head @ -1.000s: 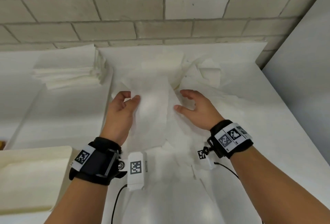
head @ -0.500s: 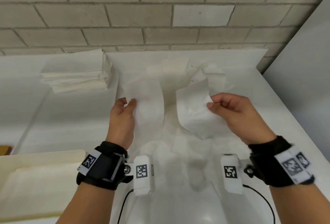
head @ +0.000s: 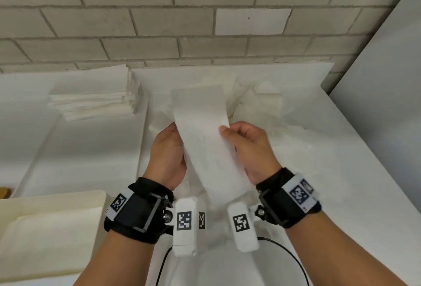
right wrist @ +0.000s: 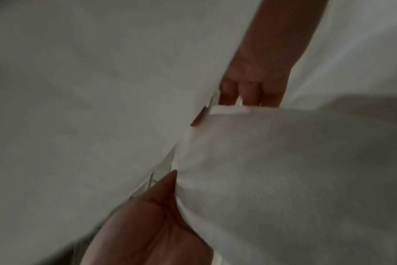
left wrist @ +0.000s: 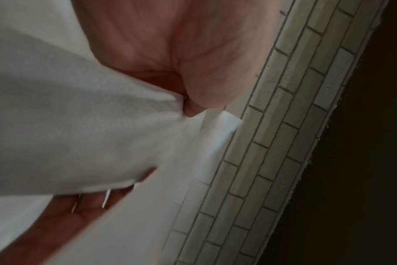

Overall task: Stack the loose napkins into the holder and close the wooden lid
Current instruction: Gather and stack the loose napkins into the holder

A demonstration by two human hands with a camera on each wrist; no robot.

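I hold one thin white napkin (head: 205, 140) up in the air between my hands, above the messy pile of loose napkins (head: 257, 112) near the back edge of the table (head: 355, 172). My right hand (head: 248, 149) pinches its right side and my left hand (head: 168, 156) grips its left side. I think it could tear or crumple if I pull too hard, since it is so soft. Then it would not lie flat on the neat stack (head: 91, 101) by the back left corner.

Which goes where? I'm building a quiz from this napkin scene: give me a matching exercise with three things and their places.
Things:
1. held napkin
2. neat stack
3. loose pile

Places:
a. far left, on the white surface near the wall
b. lifted between left hand and right hand
c. crumpled behind the hands, right of the stack

Pairs: 1-b, 2-a, 3-c
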